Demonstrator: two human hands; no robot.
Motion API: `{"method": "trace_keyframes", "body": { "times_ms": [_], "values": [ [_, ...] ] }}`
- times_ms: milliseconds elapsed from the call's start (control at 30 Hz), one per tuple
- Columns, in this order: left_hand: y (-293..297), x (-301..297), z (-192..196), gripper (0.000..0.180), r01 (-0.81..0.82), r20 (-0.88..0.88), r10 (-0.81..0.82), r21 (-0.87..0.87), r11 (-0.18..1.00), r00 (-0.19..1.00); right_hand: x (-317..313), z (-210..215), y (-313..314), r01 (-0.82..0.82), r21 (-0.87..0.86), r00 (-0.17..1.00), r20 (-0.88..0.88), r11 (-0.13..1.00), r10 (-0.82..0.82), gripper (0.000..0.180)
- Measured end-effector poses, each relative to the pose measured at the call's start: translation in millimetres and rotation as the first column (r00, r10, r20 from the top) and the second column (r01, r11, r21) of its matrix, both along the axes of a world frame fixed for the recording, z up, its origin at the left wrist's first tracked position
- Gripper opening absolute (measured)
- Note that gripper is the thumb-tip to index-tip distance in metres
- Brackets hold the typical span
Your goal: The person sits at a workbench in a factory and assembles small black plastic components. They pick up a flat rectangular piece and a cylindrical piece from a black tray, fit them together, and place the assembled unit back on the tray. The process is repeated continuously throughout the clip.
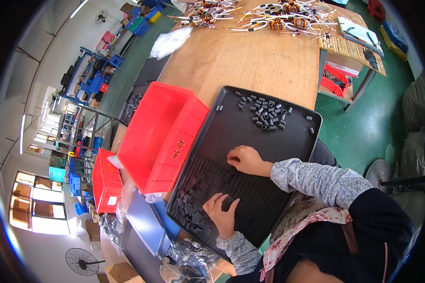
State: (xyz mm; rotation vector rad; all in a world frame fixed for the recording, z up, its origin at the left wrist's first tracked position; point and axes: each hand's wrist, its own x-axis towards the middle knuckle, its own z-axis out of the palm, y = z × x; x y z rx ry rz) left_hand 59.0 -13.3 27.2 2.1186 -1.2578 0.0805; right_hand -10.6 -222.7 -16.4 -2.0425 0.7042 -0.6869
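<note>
- One large black rectangular plastic tray point(231, 118) lies tilted on the light wooden worktable point(250, 61); its near end overhangs toward the person.
- Near half of tray: flat black rectangular pieces point(250, 198) laid in close rows, approx. several dozen; exact count not possible. Lower-left corner holds the same pieces in a loose, unsorted heap.
- Far end of tray: cluster of small dark grey cylindrical sleeves point(268, 115), roughly 30; four or five strays lie apart from the cluster.
- Left hand point(220, 212): palm down, fingers spread flat on the black pieces at the edge of the loose heap. Not clenched; nothing seen held.
- Right hand point(244, 159): fingers curled down, tips touching the far edge of the rowed pieces. Whether a piece is pinched underneath: cannot tell.
- Both forearms in grey patterned sleeves, entering from lower right.
- Two red plastic bins: one large, open point(156, 127), touching the tray's left side, with a small gold marking on its rim; one smaller point(106, 181), further left, well apart from tray.
- One blue flat sheet point(144, 221) below the large bin.
- Clear plastic bags: one point(171, 41) at table's far left edge, others crumpled near lower left.
- Far end of table: copper-wound coils with white leads point(274, 19), many, tangled; no count.
- Two floor fans: one point(82, 261) lower left, one point(380, 172) at right.
</note>
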Motion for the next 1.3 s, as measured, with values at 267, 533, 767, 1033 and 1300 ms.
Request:
{"method": "trace_keyframes", "body": {
  "times_ms": [267,533,767,1033,1300],
  "values": [
    [-1,-4,-5,0.023,0.034,-0.088,-0.038,-0.038,0.999,0.995,-36,4,-23,0.118,-0.274,0.988,0.129,0.954,-0.085,0.029],
    [-14,-36,-15,0.017,0.079,-0.850,-0.213,-0.199,0.977,0.482,-91,-4,-69,0.235,-0.479,0.963,0.000,0.845,-0.268,0.028],
    [-27,-43,-8,0.008,0.023,-0.898,-0.287,-0.297,0.955,0.334,-100,2,-36,0.073,-0.433,0.997,0.013,0.899,-0.075,0.023],
    [-13,-31,-43,0.026,0.189,-0.801,-0.172,-0.076,0.979,0.573,-90,16,28,-0.447,0.524,0.865,0.459,0.725,0.202,0.019],
    [-7,-20,-58,0.019,0.148,-0.852,-0.207,-0.154,0.977,0.481,-81,21,37,-0.588,0.566,0.807,0.461,0.578,0.369,0.012]
  ]
}}
